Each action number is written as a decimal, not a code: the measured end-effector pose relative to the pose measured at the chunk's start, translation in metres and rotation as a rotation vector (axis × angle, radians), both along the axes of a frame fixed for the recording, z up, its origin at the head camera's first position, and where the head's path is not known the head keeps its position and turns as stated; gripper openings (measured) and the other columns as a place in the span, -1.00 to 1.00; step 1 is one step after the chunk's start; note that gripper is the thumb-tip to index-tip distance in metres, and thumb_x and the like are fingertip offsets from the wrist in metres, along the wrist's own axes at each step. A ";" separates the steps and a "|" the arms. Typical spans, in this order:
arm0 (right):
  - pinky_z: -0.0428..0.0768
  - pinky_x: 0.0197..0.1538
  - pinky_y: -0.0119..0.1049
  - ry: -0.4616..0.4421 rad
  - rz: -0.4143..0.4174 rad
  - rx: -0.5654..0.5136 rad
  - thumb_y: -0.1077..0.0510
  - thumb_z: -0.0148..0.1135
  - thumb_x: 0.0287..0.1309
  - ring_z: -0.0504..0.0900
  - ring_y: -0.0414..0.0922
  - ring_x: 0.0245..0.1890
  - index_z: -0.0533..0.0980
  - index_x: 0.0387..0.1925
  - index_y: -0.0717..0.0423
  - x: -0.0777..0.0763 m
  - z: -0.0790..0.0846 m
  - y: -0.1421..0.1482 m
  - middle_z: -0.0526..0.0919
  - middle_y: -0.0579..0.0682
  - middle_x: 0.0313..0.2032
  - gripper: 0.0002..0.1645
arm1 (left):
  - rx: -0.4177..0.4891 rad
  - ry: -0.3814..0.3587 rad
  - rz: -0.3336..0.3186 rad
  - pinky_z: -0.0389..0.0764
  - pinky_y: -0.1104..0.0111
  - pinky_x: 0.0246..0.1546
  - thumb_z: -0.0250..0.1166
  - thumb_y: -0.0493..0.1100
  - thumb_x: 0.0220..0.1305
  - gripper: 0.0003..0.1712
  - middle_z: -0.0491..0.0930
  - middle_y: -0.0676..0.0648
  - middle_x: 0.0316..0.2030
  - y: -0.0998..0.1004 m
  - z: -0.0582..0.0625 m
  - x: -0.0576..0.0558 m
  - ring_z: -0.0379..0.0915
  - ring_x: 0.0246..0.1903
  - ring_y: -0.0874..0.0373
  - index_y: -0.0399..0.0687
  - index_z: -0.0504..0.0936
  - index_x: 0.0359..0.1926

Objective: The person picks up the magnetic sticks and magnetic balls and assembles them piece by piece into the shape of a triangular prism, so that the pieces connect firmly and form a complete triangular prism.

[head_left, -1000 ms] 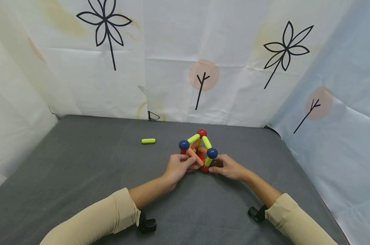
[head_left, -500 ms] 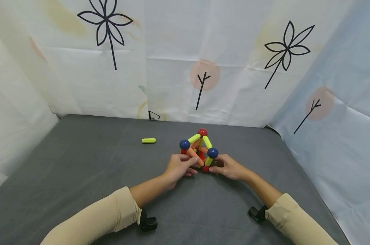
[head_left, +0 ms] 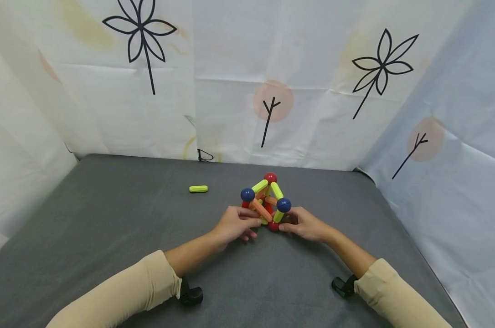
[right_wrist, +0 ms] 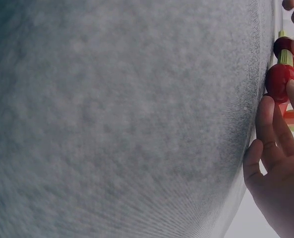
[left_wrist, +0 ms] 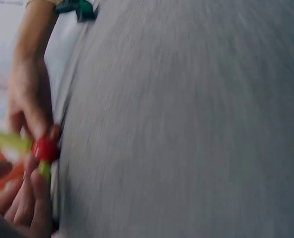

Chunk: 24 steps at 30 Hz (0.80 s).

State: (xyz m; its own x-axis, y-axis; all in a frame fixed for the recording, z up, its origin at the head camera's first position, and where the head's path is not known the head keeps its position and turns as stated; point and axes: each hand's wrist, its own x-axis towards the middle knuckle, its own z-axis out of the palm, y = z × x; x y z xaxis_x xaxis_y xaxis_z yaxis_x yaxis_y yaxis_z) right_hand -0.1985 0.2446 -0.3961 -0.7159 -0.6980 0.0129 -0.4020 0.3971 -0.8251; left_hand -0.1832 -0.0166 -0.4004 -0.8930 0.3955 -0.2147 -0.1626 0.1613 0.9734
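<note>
A ball-and-stick construction toy (head_left: 262, 210) stands on the grey table, built from red and blue balls joined by yellow, orange and red sticks. At its left my left hand (head_left: 231, 225) has its fingers loosely spread, the fingertips close to the lower sticks; contact is unclear. My right hand (head_left: 309, 225) pinches the red ball (head_left: 274, 226) at the lower front corner. In the right wrist view the thumb lies on that red ball (right_wrist: 279, 79), with other fingers beside it. The left wrist view is blurred; the red ball (left_wrist: 45, 149) and a yellow stick (left_wrist: 45, 171) show there.
A loose yellow stick (head_left: 198, 189) lies on the grey table (head_left: 141, 214) to the left of the structure. White fabric walls (head_left: 227, 118) with drawn plants stand behind the table and at both sides.
My left hand has slid slightly left and toward me, its thumb coming off the front orange stick. The right hand stays at the red ball, and the structure stands nearly as before.
</note>
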 end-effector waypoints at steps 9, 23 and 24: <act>0.57 -0.01 -0.32 -0.034 -0.030 0.008 0.30 0.20 0.34 0.59 0.09 0.03 0.47 0.15 0.36 0.000 0.002 -0.002 0.62 0.23 0.03 -0.62 | -0.296 0.556 -0.220 0.65 0.22 -0.18 0.38 -0.34 0.23 -0.71 0.72 -0.10 -0.21 -0.083 0.009 -0.050 0.64 -0.22 0.10 -0.33 0.68 -0.02; 0.61 -0.12 -0.28 -0.053 -0.032 0.030 0.28 0.19 0.36 0.61 0.03 -0.12 0.46 0.15 0.35 0.002 0.005 -0.001 0.64 0.20 -0.03 -0.62 | -0.541 0.646 0.038 0.46 -0.10 0.10 0.41 -0.38 0.19 -0.45 0.69 -0.28 -0.05 -0.149 -0.015 -0.096 0.56 0.04 -0.20 -0.34 0.53 0.22; 0.61 -0.12 -0.29 -0.052 -0.032 0.030 0.28 0.19 0.36 0.61 0.03 -0.11 0.46 0.15 0.35 0.002 0.005 -0.001 0.64 0.20 -0.02 -0.62 | -0.537 0.648 0.047 0.47 -0.10 0.09 0.40 -0.39 0.19 -0.47 0.69 -0.28 -0.07 -0.149 -0.015 -0.096 0.57 0.02 -0.20 -0.34 0.54 0.20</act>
State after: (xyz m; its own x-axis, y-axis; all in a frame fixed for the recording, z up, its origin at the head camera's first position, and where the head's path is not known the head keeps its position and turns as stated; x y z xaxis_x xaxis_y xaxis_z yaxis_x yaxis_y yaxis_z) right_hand -0.1968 0.2435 -0.3914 -0.7367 -0.6747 -0.0454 -0.3458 0.4336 -0.8321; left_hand -0.2794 -0.1652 -0.4157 -0.9173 0.3455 0.1979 0.3839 0.6359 0.6695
